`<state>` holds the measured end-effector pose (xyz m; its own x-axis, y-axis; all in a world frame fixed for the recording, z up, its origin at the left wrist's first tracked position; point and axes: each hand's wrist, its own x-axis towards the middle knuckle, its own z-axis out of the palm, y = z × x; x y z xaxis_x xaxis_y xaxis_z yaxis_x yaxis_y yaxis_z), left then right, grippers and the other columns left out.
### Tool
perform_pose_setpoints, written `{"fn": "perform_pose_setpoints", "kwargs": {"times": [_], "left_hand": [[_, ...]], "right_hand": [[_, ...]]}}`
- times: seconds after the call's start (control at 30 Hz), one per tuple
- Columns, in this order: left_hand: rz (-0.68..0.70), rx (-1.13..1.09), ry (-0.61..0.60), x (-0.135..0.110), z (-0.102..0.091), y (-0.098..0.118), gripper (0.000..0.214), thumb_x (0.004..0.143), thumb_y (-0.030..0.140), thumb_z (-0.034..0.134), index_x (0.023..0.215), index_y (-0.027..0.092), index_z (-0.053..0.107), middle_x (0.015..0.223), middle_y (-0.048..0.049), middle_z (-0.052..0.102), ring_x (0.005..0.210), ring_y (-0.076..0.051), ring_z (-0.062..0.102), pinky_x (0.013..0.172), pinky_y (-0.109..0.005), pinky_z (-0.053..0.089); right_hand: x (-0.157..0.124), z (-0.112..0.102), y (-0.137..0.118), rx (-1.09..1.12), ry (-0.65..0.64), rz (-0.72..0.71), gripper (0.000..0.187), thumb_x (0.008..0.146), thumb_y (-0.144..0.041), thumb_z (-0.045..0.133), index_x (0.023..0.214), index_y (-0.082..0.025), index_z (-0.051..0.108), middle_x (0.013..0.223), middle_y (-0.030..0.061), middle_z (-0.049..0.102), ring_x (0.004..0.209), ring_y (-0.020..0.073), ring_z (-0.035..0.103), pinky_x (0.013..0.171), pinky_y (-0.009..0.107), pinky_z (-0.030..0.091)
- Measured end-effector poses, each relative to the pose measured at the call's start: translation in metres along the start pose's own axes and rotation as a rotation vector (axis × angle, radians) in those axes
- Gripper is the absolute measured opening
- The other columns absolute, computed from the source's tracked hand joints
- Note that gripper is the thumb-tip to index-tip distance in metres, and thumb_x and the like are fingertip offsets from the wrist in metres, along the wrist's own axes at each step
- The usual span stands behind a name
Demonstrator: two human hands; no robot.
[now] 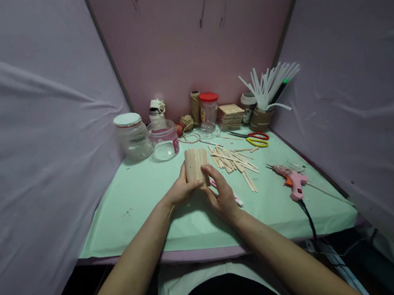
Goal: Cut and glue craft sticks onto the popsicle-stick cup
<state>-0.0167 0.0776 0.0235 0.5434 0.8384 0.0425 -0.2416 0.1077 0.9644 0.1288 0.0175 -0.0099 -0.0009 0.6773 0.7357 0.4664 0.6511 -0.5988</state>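
Observation:
Between my hands, above the middle of the table, is a pale wooden piece that looks built of craft sticks laid side by side. My left hand is closed on its left side, the thumb lying across the lower edge. The fingers and thumb of my right hand grip its lower right corner. Under the right hand, a pink and white tool is mostly hidden. A loose pile of craft sticks lies just right of the piece.
On the right lies a pink glue gun with its cord over the table edge. Scissors lie behind it. Along the back stand jars, a clear tub, stacked wooden squares and a holder of white glue sticks.

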Motion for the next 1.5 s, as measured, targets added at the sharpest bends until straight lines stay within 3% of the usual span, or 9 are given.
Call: {"fn": "perform_pose_setpoints", "kwargs": {"times": [0.23, 0.37, 0.57, 0.83, 1.07, 1.27, 1.5], "left_hand": [[0.054, 0.094, 0.079, 0.003, -0.002, -0.002, 0.109, 0.061, 0.036, 0.082, 0.148, 0.025, 0.017, 0.141, -0.0144, 0.045, 0.126, -0.034, 0.048, 0.099, -0.046, 0.046], [0.107, 0.178, 0.135, 0.004, -0.006, -0.001, 0.112, 0.06, 0.038, 0.083, 0.148, 0.024, 0.016, 0.144, -0.0146, 0.041, 0.129, -0.033, 0.044, 0.104, -0.046, 0.041], [0.147, 0.355, 0.032, 0.002, -0.009, 0.002, 0.11, 0.061, 0.038, 0.083, 0.148, 0.024, 0.017, 0.152, -0.0147, 0.031, 0.135, -0.032, 0.037, 0.109, -0.044, 0.036], [0.209, 0.52, 0.037, 0.002, -0.009, 0.0, 0.115, 0.061, 0.038, 0.083, 0.15, 0.025, 0.012, 0.153, -0.0144, 0.028, 0.137, -0.034, 0.032, 0.111, -0.048, 0.031], [0.199, 0.522, 0.069, 0.009, -0.017, -0.004, 0.11, 0.059, 0.026, 0.081, 0.148, 0.025, 0.016, 0.147, -0.0128, 0.035, 0.132, -0.033, 0.038, 0.107, -0.045, 0.036], [0.169, 0.532, 0.09, 0.014, -0.028, -0.004, 0.107, 0.054, 0.021, 0.082, 0.144, 0.019, 0.024, 0.139, -0.0142, 0.042, 0.127, -0.032, 0.042, 0.104, -0.044, 0.037], [0.114, 0.58, 0.012, 0.013, -0.039, 0.001, 0.096, 0.052, 0.023, 0.083, 0.135, 0.016, 0.036, 0.129, -0.0129, 0.049, 0.122, -0.032, 0.045, 0.101, -0.046, 0.038]], "right_hand": [[0.003, -0.002, 0.003, -0.008, -0.009, -0.002, 0.06, 0.092, -0.022, 0.055, 0.146, -0.029, 0.032, 0.143, 0.0106, 0.047, 0.134, 0.0264, 0.043, 0.106, 0.049, 0.045], [0.004, -0.003, 0.002, 0.016, 0.025, 0.023, 0.063, 0.087, -0.025, 0.062, 0.144, -0.026, 0.034, 0.142, 0.0135, 0.045, 0.132, 0.0275, 0.043, 0.101, 0.047, 0.048], [0.029, -0.019, -0.003, -0.01, 0.146, 0.066, 0.045, 0.09, -0.023, 0.056, 0.134, -0.025, 0.047, 0.125, 0.0119, 0.054, 0.111, 0.0232, 0.054, 0.084, 0.039, 0.054], [0.076, -0.035, -0.008, -0.105, -0.016, 0.047, 0.023, 0.089, -0.019, 0.054, 0.109, -0.024, 0.065, 0.101, 0.0077, 0.056, 0.092, 0.0214, 0.056, 0.072, 0.035, 0.052], [0.084, -0.032, -0.012, -0.085, -0.067, 0.067, 0.009, 0.088, -0.021, 0.059, 0.086, -0.023, 0.067, 0.089, 0.0044, 0.055, 0.083, 0.019, 0.056, 0.07, 0.032, 0.048], [0.09, -0.021, -0.006, -0.109, -0.129, 0.055, 0.009, 0.087, -0.018, 0.059, 0.082, -0.021, 0.066, 0.087, 0.0037, 0.054, 0.081, 0.0185, 0.054, 0.071, 0.031, 0.046], [0.084, -0.01, 0.004, -0.11, -0.164, 0.034, 0.01, 0.086, -0.016, 0.059, 0.082, -0.021, 0.066, 0.087, 0.004, 0.054, 0.083, 0.0191, 0.054, 0.074, 0.032, 0.046]]}}
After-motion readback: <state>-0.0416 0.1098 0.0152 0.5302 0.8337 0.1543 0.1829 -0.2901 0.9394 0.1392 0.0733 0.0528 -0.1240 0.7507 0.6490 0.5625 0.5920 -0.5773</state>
